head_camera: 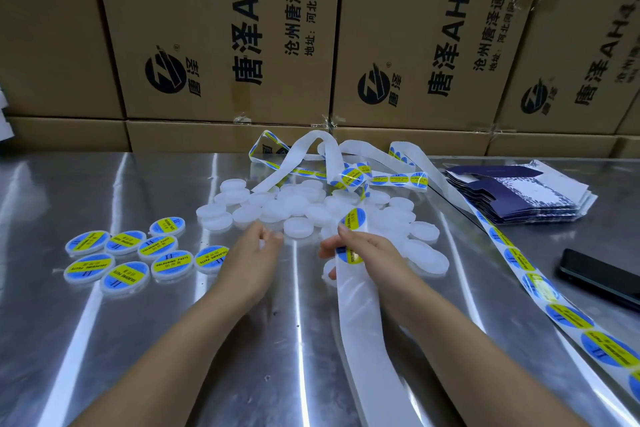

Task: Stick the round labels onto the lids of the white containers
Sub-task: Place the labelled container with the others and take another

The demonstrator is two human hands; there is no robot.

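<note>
Right grip (pixel 358 250) pinches the label strip (pixel 360 322) between thumb and curled fingers, at the place where the bare white backing, coming up from the bottom edge of the frame, bends over the fingertips. One round label (pixel 352 218) stands up just above those fingertips, blue with a yellow band across it, and another shows beside the thumb. Left grip (pixel 258 248) sits just left of centre with its fingers curled toward the thumb; a bit of white shows in the gap, but I cannot tell whether it holds a container or nothing. The pile of white containers (pixel 311 206), plain low round shapes with unmarked lids, lies on the bench (pixel 104 340) directly above both grips in the frame. The nearest container (pixel 298 228) lies between them, a little closer to the left grip than to the right grip. So the raised label is up and to the right of that lid, and the strip's long axis runs bottom to top, pointing into the pile. By my judgement the left grip is better placed to bring a container over while the other peels. A group of labelled containers (pixel 138 253) sits at the lower left, well apart from the pile. A second strip (pixel 536 274) full of labels runs diagonally down the right side, near a dark phone (pixel 602 277) and a stack of flat navy cartons (pixel 519 198); cardboard boxes (pixel 225 28) fill the top.
</note>
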